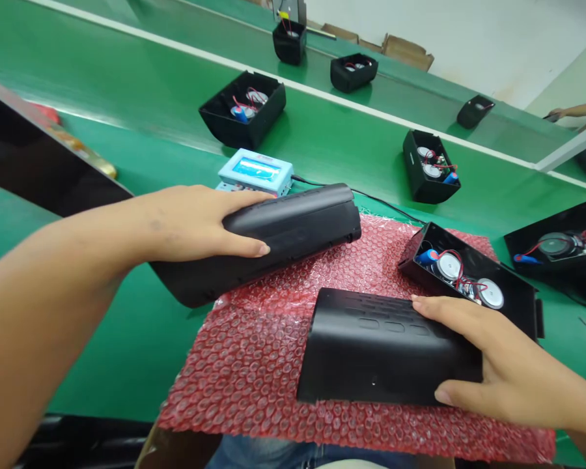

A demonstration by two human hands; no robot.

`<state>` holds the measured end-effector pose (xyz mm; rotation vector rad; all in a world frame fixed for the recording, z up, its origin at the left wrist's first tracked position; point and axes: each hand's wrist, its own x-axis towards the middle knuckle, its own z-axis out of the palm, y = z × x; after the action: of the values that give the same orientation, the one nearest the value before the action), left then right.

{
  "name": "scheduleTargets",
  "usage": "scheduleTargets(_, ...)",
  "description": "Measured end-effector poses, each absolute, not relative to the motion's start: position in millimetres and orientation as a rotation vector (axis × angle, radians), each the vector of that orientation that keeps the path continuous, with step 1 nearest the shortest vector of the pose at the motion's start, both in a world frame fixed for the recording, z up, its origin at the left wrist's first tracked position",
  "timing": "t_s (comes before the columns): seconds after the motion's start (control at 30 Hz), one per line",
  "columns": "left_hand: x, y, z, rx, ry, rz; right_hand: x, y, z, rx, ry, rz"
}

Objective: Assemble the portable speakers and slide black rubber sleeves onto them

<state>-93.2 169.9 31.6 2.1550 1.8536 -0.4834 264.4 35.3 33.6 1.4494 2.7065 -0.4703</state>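
Note:
My left hand (190,221) is wrapped over a long black plastic speaker housing (303,225), tilted at the left edge of the red bubble wrap (234,371). My right hand (493,358) grips the right end of a second black speaker housing (366,352). That one has rows of oval marks on its upper face and sits over the bubble wrap with its curved side up. Just behind my right hand an open speaker housing (515,303) shows two round white-backed speakers, red wires and a blue cylindrical part. The undersides of both gripped housings are hidden.
A light blue meter (256,170) with a screen and black cable stands behind the bubble wrap. Several open housings, such as this one (244,111), line the green conveyor (141,71). A large dark panel (34,150) slants in at left. Another person's hand (559,114) shows far right.

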Motion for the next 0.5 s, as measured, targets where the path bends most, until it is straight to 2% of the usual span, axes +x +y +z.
scheduleTargets(0.1, -92, 168, 32, 2.16, 1.867, -0.497, 260, 34, 34, 1.506, 2.697, -0.504)
scheduleTargets(0.5, -94, 170, 30, 2.19, 1.874, -0.49, 241, 18, 44, 1.39, 2.889, -0.129)
